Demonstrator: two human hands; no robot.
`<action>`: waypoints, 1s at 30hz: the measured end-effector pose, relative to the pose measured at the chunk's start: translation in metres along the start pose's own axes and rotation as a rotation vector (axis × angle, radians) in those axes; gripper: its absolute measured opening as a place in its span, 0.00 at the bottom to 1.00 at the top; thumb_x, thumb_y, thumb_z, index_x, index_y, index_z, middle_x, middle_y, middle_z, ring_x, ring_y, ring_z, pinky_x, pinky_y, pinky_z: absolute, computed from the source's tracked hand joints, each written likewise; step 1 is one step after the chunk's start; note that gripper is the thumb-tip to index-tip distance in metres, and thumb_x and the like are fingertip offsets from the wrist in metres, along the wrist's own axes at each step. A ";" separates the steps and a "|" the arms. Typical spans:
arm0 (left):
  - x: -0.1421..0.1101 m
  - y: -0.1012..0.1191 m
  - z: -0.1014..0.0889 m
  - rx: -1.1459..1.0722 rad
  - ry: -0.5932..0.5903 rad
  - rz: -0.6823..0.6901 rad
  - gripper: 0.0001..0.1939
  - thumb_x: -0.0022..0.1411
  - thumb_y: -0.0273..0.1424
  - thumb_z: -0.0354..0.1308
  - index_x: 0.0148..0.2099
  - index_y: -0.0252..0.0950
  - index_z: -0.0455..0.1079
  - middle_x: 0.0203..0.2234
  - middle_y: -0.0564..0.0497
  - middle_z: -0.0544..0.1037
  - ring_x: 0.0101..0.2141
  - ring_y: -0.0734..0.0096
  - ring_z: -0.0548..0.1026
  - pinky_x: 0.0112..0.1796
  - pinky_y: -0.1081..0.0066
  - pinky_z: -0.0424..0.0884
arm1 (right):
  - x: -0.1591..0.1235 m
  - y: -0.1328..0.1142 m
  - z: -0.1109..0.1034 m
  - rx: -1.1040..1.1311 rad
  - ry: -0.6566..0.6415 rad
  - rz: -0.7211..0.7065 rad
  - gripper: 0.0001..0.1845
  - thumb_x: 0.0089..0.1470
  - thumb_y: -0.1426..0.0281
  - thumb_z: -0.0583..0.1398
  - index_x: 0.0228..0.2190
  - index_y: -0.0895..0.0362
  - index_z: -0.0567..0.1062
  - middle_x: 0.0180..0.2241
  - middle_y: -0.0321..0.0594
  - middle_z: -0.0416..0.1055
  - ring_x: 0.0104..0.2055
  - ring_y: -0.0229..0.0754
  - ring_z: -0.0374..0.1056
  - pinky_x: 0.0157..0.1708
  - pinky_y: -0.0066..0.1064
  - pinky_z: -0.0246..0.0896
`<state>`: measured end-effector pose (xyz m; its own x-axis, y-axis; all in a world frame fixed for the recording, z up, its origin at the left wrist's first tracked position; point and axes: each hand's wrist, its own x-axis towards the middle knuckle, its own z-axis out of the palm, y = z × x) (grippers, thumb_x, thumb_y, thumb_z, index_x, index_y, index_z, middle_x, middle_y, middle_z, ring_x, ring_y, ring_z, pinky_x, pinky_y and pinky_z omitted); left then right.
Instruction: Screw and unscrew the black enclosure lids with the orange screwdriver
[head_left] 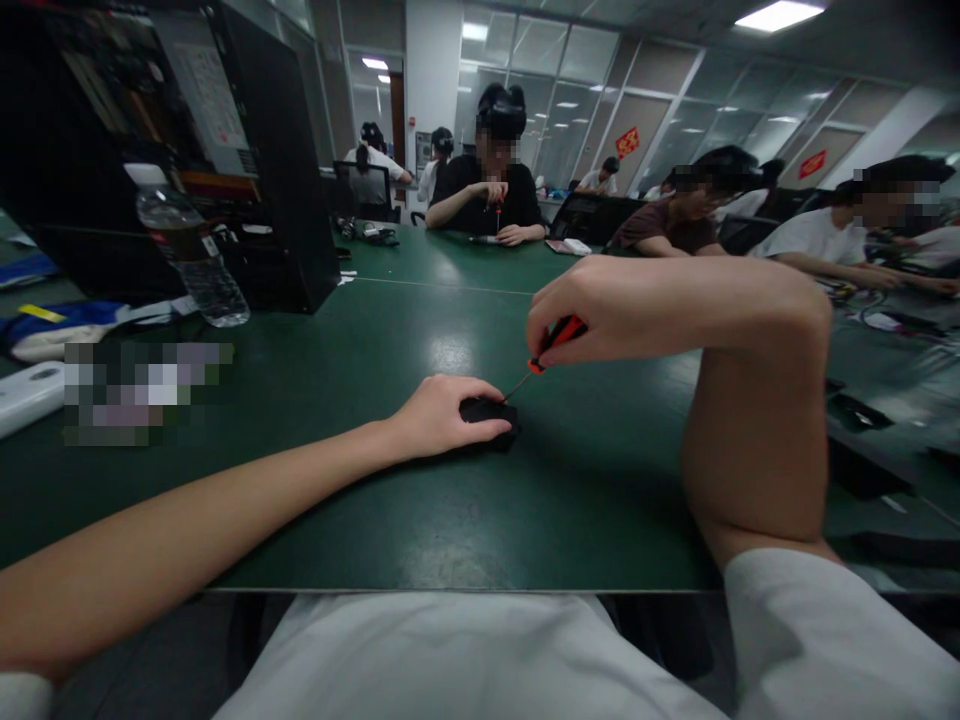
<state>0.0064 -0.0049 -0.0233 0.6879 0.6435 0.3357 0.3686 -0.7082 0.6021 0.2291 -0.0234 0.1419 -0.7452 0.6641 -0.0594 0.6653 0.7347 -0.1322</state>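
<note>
- On the dark green, glossy tabletop (360, 540), near the middle, a small black blocky object (480, 409) is set down, where it can be reached by both hands.
- By the left hand (442, 415), the object is pinched between thumb and fingers and apparently pressed to the surface, presumably so that it is not turned or pushed away.
- By the right hand (581, 305), the red-and-black handle of a thin metal-shafted screwdriver (564, 332) is gripped between thumb and curled fingers; the wrist is bent and the elbow raised, probably so that the shaft can be angled down from above.
- The shaft is slanted towards the object's top edge by the left fingers; whether the tip is seated in anything cannot be told.
- At the far left, a clear plastic bottle with a white cap (176, 240) is stood beside a tall black case (277, 170), well apart from the hands, perhaps so that working room is left.
</note>
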 end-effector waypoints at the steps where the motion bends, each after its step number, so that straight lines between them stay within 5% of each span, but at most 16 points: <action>1: 0.000 0.000 0.000 -0.003 -0.003 0.001 0.19 0.62 0.43 0.66 0.50 0.37 0.79 0.43 0.48 0.84 0.42 0.61 0.81 0.43 0.68 0.70 | 0.002 -0.002 0.000 -0.052 -0.032 -0.014 0.12 0.59 0.61 0.62 0.36 0.55 0.82 0.34 0.34 0.78 0.33 0.36 0.69 0.36 0.28 0.59; 5: 0.000 0.001 0.000 0.009 0.014 0.003 0.19 0.61 0.43 0.66 0.49 0.36 0.80 0.42 0.47 0.85 0.41 0.60 0.81 0.43 0.67 0.70 | 0.015 -0.008 0.001 -0.127 0.059 -0.004 0.23 0.64 0.53 0.55 0.37 0.56 0.81 0.29 0.32 0.75 0.31 0.34 0.69 0.35 0.26 0.58; 8: -0.001 0.000 0.000 -0.001 0.017 0.011 0.19 0.61 0.43 0.66 0.49 0.36 0.80 0.42 0.47 0.84 0.41 0.60 0.81 0.43 0.67 0.70 | 0.022 -0.007 0.003 -0.124 0.155 -0.018 0.20 0.64 0.56 0.55 0.42 0.55 0.81 0.30 0.31 0.75 0.34 0.35 0.71 0.38 0.27 0.59; 13: -0.002 0.001 0.000 -0.024 0.013 0.011 0.20 0.61 0.43 0.67 0.49 0.34 0.79 0.43 0.46 0.84 0.41 0.60 0.81 0.44 0.67 0.71 | 0.016 -0.006 0.000 -0.044 0.109 -0.184 0.20 0.60 0.58 0.59 0.48 0.55 0.79 0.46 0.35 0.76 0.44 0.40 0.72 0.42 0.30 0.61; 18: -0.001 -0.001 0.000 -0.013 0.022 0.030 0.20 0.61 0.42 0.67 0.49 0.35 0.79 0.43 0.46 0.84 0.41 0.61 0.81 0.45 0.66 0.72 | 0.011 -0.009 -0.003 -0.092 0.101 -0.104 0.15 0.63 0.61 0.56 0.41 0.55 0.80 0.34 0.34 0.77 0.33 0.36 0.71 0.35 0.29 0.60; 22: -0.001 -0.002 0.001 -0.019 0.037 0.038 0.19 0.62 0.42 0.66 0.49 0.35 0.79 0.43 0.47 0.84 0.42 0.61 0.81 0.45 0.67 0.72 | 0.010 -0.015 -0.003 -0.079 0.089 -0.199 0.14 0.60 0.66 0.58 0.44 0.56 0.79 0.45 0.41 0.78 0.42 0.41 0.73 0.40 0.31 0.62; 30: -0.001 -0.007 -0.002 -0.038 0.021 0.109 0.23 0.57 0.42 0.70 0.50 0.34 0.77 0.44 0.46 0.83 0.43 0.60 0.81 0.47 0.66 0.73 | 0.010 -0.016 -0.002 -0.099 0.097 -0.106 0.14 0.60 0.66 0.58 0.44 0.55 0.79 0.40 0.39 0.80 0.38 0.39 0.74 0.37 0.30 0.63</action>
<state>0.0021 0.0003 -0.0264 0.7092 0.5696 0.4154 0.2681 -0.7628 0.5884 0.2112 -0.0278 0.1451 -0.8066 0.5893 0.0461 0.5883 0.8079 -0.0344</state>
